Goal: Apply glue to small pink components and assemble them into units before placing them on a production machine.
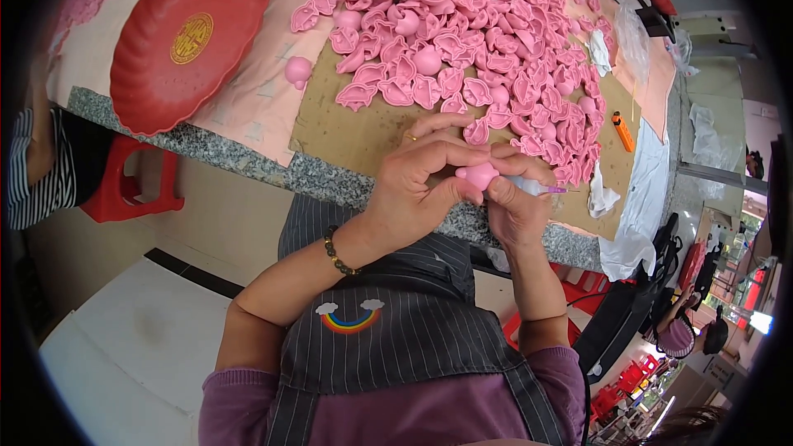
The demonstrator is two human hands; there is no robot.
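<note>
A person in a striped sleeve (33, 173) sat at the far left, well left of the cardboard sheet (355, 128), with a red stool (128, 190) beside them. A red scalloped plate (186, 33) lay on the pale pink cloth (256, 91), also left of the cardboard sheet. One loose pink ball piece (297, 71) rested just off the sheet's left edge. Across the sheet's far half spread a heap of pink moulded pieces (471, 41).

Over the sheet's near edge, above the granite counter rim (322, 177), the left hand (413, 186) was curled, its thumb and fingers closed around a small pink figure (477, 175); a bead bracelet (337, 252) circled its wrist. Just right of it, touching the same figure, the right hand (516, 202) was closed in a pinch around a slim applicator with a purple tip (541, 188), which pointed right.

Near the sheet's right edge lay an orange lighter-shaped tool (623, 131), with crumpled white tissue (601, 198) below it and clear plastic bags (632, 33) beyond.
</note>
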